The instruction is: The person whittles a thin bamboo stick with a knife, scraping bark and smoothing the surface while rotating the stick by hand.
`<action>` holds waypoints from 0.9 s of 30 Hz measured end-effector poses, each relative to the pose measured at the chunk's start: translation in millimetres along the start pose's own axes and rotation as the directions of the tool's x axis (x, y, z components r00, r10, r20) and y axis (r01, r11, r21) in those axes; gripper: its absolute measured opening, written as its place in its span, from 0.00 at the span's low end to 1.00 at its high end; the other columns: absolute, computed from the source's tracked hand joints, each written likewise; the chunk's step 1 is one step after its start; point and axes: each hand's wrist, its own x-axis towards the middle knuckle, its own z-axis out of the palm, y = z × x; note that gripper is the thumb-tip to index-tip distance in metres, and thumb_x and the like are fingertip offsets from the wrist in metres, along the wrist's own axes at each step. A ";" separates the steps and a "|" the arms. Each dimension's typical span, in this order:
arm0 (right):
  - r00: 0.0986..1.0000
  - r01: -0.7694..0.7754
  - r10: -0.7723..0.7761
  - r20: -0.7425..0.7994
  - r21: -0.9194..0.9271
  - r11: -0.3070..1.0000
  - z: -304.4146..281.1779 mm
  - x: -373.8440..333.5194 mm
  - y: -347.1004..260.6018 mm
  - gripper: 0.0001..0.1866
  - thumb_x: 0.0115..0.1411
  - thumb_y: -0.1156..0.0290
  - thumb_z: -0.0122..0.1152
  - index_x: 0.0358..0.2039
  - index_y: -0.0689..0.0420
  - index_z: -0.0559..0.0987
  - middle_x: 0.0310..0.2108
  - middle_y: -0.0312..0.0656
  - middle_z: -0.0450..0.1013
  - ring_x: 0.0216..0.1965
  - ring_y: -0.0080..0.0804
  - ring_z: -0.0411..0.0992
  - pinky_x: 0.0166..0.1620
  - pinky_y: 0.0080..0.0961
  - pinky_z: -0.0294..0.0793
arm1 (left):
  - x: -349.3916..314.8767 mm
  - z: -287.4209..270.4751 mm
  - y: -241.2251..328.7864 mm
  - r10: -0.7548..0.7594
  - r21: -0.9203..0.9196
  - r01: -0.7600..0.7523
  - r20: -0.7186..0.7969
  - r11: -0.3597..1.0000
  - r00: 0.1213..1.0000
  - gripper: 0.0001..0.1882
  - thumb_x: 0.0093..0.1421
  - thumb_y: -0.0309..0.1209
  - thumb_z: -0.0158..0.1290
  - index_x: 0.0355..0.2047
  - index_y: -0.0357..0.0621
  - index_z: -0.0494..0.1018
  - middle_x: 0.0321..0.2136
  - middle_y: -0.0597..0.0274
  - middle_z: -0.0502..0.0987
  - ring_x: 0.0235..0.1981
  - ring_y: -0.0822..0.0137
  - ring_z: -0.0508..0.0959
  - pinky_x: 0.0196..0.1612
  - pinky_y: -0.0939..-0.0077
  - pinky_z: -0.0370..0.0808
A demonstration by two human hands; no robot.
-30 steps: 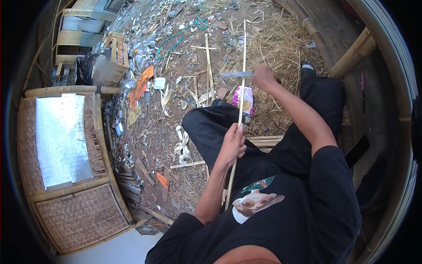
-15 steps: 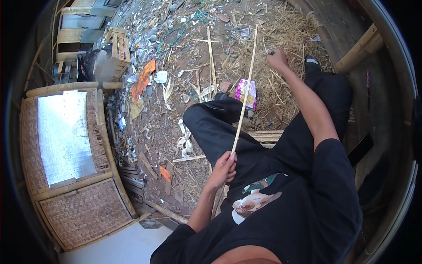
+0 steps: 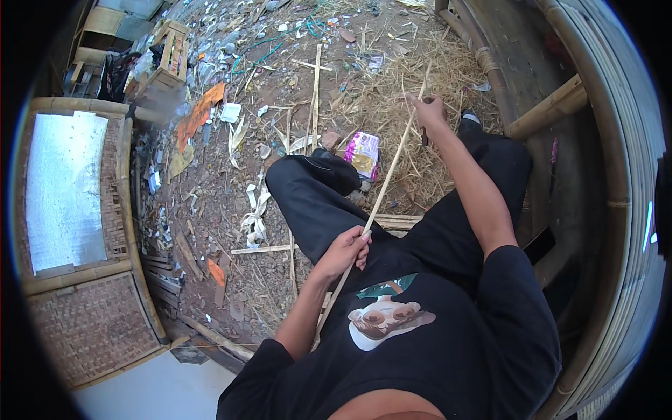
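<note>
A long, thin, pale bamboo strip [image 3: 392, 170] runs slantwise from beside my left hip up past my right hand. My left hand [image 3: 347, 250] is closed round its lower part, over my lap. Farther out, my right hand [image 3: 430, 113] is closed beside the strip's upper end, its fingers at or against the strip. From that fist juts a slim dark handle; the rest of this tool is blurred or hidden, so its kind cannot be told. A purple and white packet [image 3: 362, 155] lies on the ground between my legs.
Straw [image 3: 448, 59] covers the ground ahead, and litter is strewn to the left. Crossed bamboo slats [image 3: 316, 94] lie beyond my left foot. A woven bamboo panel [image 3: 94, 322] and a wooden crate [image 3: 168, 59] stand at left. Bamboo poles [image 3: 549, 108] line the right side.
My right hand has come back and down to the strip, from apart to beside its upper end. The strip now leans more to the right. The whole view has shifted a little.
</note>
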 end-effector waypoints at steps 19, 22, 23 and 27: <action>0.869 0.238 -0.315 0.382 0.234 0.943 -39.9 -80.6 -48.4 0.16 0.53 0.57 0.66 0.26 0.60 0.79 0.15 0.33 0.71 0.13 0.16 0.60 0.17 0.18 0.57 | 80.6 5.3 27.1 0.303 0.103 -0.287 -0.204 0.952 0.931 0.13 0.67 0.36 0.43 0.37 0.37 0.67 0.18 0.67 0.68 0.11 0.78 0.67 0.15 0.84 0.66; 0.831 0.435 -0.367 0.418 -0.077 0.897 -49.3 -98.2 -45.5 0.19 0.51 0.55 0.65 0.28 0.61 0.80 0.14 0.36 0.72 0.17 0.20 0.69 0.22 0.22 0.67 | 96.9 7.1 28.6 0.318 -0.012 -0.332 -0.253 0.943 0.914 0.11 0.64 0.33 0.48 0.30 0.38 0.70 0.13 0.71 0.65 0.10 0.80 0.63 0.13 0.84 0.60; 0.832 0.483 -0.380 0.403 -0.193 0.854 -49.4 -94.7 -38.3 0.19 0.51 0.56 0.65 0.27 0.62 0.80 0.14 0.38 0.72 0.17 0.22 0.70 0.23 0.22 0.68 | 98.2 8.8 31.1 0.359 0.137 -0.332 -0.300 0.933 0.884 0.11 0.63 0.32 0.49 0.28 0.37 0.71 0.14 0.70 0.66 0.10 0.79 0.63 0.13 0.83 0.60; 0.839 0.454 -0.215 0.501 -0.425 0.783 -46.3 -86.5 -22.9 0.18 0.50 0.59 0.65 0.27 0.63 0.78 0.16 0.43 0.72 0.17 0.27 0.72 0.24 0.25 0.70 | 104.0 11.4 41.9 0.463 0.517 -0.210 -0.428 0.830 0.776 0.12 0.61 0.32 0.51 0.26 0.35 0.73 0.14 0.68 0.70 0.11 0.77 0.65 0.15 0.78 0.61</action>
